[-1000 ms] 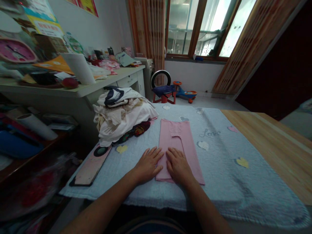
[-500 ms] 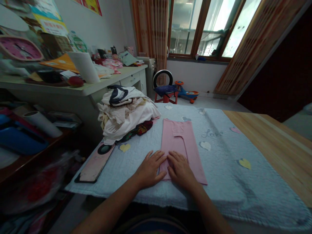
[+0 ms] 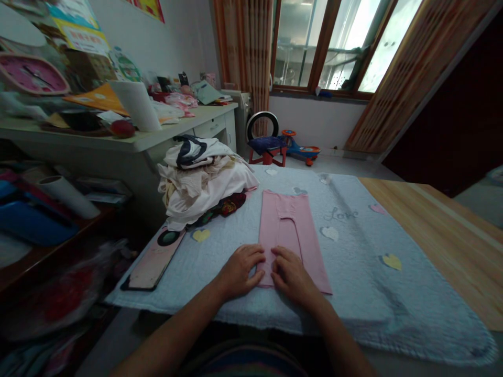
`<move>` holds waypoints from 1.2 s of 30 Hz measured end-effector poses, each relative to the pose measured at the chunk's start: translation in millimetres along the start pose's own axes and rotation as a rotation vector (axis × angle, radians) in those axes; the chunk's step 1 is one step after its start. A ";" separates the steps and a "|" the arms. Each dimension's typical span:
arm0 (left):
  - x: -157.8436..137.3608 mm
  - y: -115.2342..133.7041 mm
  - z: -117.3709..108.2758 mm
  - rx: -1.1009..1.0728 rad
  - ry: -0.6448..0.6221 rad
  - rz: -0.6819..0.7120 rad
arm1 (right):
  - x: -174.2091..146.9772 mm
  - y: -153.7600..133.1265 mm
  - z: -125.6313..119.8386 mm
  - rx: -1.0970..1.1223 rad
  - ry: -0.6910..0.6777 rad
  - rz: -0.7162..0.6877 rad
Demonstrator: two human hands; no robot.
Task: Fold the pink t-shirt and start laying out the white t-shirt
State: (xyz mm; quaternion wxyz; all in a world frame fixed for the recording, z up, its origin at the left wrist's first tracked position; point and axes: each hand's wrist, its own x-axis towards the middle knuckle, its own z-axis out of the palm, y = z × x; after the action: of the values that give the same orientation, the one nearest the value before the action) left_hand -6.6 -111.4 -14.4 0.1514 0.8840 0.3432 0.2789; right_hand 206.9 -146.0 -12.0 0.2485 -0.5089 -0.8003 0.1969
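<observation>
A pair of pink pants (image 3: pixel 312 251) lies flat on the light blue quilted cover (image 3: pixel 353 293) in front of me. My left hand (image 3: pixel 242 268) rests at the lower left edge of the pants, its fingers lightly bent and the thumb spread apart from them. On the lower middle part of the pants is my right hand (image 3: pixel 291 273), palm down, with fingers a little curved and nothing visibly gripped. A narrow gap of pink cloth shows between the two hands.
A heap of crumpled clothes (image 3: pixel 208 183) sits at the cover's far left. Nearer me on the left lies a pink phone-shaped object (image 3: pixel 151 267) with a black edge. Bare wooden tabletop (image 3: pixel 440 230) shows on the right. A cluttered desk (image 3: pixel 188 124) stands behind at left.
My hands have drawn slightly apart, and their fingers are more bent than before. The pants stay in nearly the same place, and the view has shifted a little.
</observation>
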 end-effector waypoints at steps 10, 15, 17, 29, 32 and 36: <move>1.2 1.2 0.0 -0.045 0.030 0.010 | -9.7 -9.4 -20.0 -0.015 -0.213 -0.100; 1.1 3.0 -1.9 -0.041 -0.003 -0.009 | -11.9 -6.0 -17.4 0.002 -0.145 -0.111; 0.6 3.2 -2.6 -0.039 -0.014 -0.011 | -11.8 -4.3 -14.9 0.004 -0.099 -0.112; 1.7 4.4 -6.7 -0.024 -0.098 0.017 | -5.9 5.1 4.5 0.087 0.113 -0.065; 0.5 6.5 -4.1 -0.007 -0.080 0.014 | -5.4 4.9 7.8 0.093 0.147 -0.041; 0.8 15.4 1.9 0.013 -0.037 -0.027 | -4.4 4.2 10.7 0.099 0.184 -0.011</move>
State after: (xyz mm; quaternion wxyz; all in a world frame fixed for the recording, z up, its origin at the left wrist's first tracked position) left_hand 3.1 -122.1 -8.6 0.1559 0.8852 0.3541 0.2583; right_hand 205.1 -149.0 -23.8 0.3467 -0.5075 -0.7663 0.1873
